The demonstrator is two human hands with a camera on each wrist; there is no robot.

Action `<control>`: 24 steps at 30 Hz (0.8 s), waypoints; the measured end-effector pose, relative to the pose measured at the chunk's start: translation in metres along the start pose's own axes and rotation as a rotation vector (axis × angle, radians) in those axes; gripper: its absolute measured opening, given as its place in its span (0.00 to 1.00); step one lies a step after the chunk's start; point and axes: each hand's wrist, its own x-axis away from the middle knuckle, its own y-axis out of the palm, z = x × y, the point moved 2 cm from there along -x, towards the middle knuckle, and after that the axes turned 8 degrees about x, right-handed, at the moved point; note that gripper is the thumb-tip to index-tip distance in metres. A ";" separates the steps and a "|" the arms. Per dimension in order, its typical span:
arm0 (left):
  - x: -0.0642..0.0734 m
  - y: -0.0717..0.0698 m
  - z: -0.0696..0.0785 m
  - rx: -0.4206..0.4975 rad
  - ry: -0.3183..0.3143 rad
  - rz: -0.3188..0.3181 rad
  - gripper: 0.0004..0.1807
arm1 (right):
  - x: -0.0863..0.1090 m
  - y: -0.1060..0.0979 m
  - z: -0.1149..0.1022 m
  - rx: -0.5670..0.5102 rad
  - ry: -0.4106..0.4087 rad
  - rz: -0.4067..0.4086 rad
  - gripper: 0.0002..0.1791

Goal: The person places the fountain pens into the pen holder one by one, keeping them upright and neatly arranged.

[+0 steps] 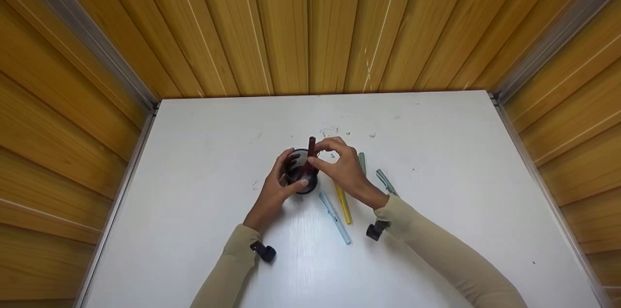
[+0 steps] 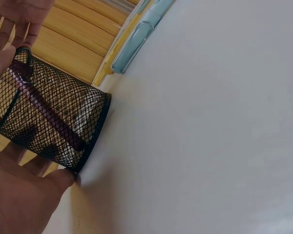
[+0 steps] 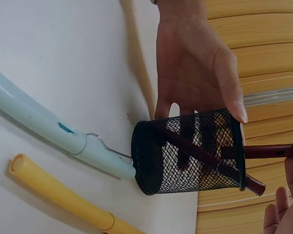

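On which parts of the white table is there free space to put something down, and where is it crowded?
Free: the table between its left edge and the left hand; between the clipped green pen and the right edge; the near middle, between the sleeves. Crowded: the centre, with the mesh cup, right hand, yellow pen and light blue pen.

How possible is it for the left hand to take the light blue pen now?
Probably not without letting go: the left hand grips the mesh cup, though the light blue pen lies uncovered nearby.
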 end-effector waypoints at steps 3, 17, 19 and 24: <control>0.000 0.000 0.000 0.007 -0.001 -0.003 0.49 | 0.002 0.001 0.001 0.009 0.008 0.002 0.11; -0.001 -0.001 -0.001 0.054 -0.003 0.000 0.49 | 0.012 0.006 0.012 0.066 0.061 0.000 0.12; -0.001 0.000 -0.001 0.051 -0.001 0.003 0.49 | 0.013 0.006 0.013 0.076 0.063 -0.007 0.12; -0.001 -0.001 -0.002 0.038 -0.002 0.005 0.49 | 0.016 0.009 0.016 0.089 0.068 -0.029 0.11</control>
